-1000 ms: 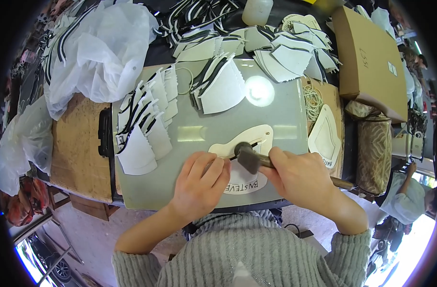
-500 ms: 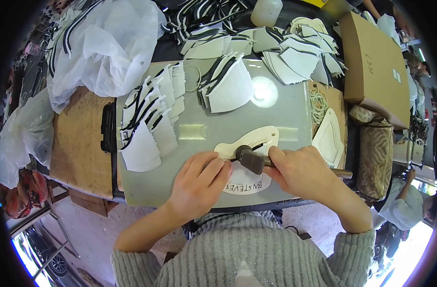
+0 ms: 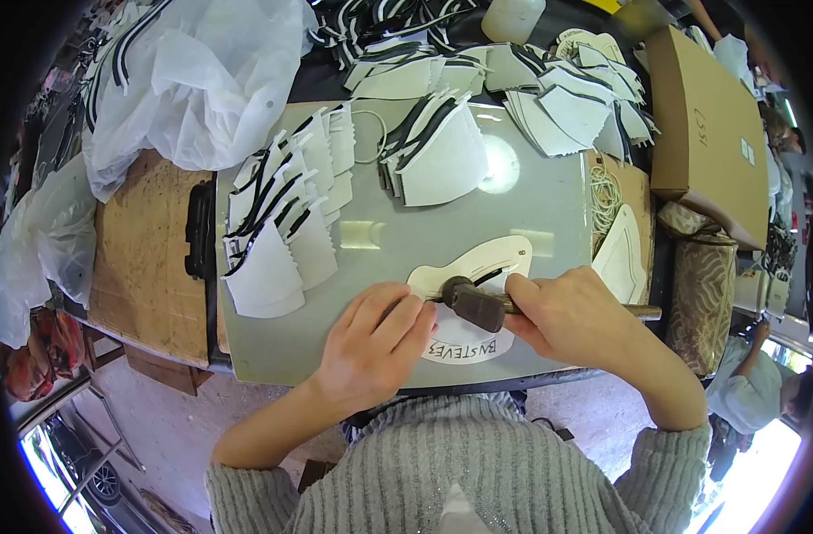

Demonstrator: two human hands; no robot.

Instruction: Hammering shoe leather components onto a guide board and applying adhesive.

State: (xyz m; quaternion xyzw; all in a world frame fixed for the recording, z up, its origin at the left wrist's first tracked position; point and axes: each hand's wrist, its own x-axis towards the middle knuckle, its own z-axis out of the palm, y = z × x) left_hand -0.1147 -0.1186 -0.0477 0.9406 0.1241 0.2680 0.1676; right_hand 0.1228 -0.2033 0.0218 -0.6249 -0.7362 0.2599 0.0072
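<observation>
Cream leather piece, cut in a curved shape, lies flat just below the middle of the frame on a grey metal plate covering the desk. The left hand presses it down with fingers together and flat. The right hand has its fingers clamped on a hammer, whose dark head rests on the piece. Stacks of white cut pieces fan out at centre left. White plastic bags fill the upper left, a cardboard box the upper right.
</observation>
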